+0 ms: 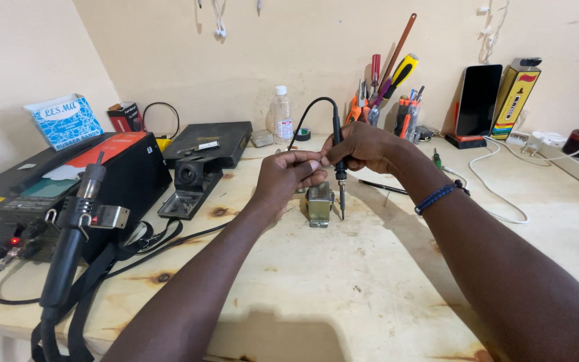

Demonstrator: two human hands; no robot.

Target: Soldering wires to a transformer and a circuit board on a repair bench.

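My right hand (363,144) grips a black soldering iron (338,167) upright, its tip pointing down at the wooden bench (343,268) just right of a small greenish metal block (319,203). The iron's black cord loops up and back behind it. My left hand (286,175) pinches something small and pale between thumb and fingers, right beside the iron's handle and above the block. What the pinched thing is cannot be told. A blue beaded band sits on my right wrist.
A black rework station (41,194) with a hot-air wand (72,234) in its holder stands at the left. Behind are a black case (209,141), a clear bottle (281,114), a cup of screwdrivers (397,100), a propped phone (477,100) and white cables (497,188).
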